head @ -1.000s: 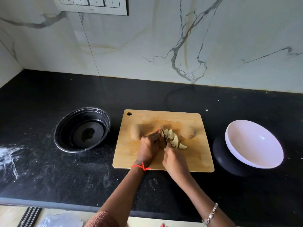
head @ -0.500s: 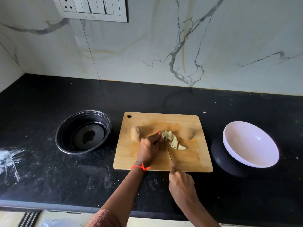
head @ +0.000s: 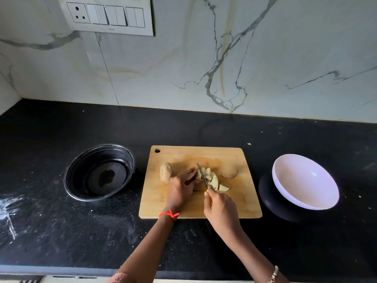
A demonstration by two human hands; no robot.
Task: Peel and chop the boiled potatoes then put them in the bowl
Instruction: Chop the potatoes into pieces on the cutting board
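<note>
Touching left-hand fingers (head: 190, 174): potato pieces (head: 212, 179).

Before me runs a black speckled stone countertop (head: 61, 231), dusted white near my left. Behind it rises a white marble wall with grey veins (head: 224, 68), carrying a white switch-and-socket panel (head: 108, 16) upper left.

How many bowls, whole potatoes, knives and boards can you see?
Bowls: 2, black bowl and white bowl
Whole potatoes: 2, left potato and right potato
Knives: 1, knife
Boards: 1, board
Total: 6
</note>
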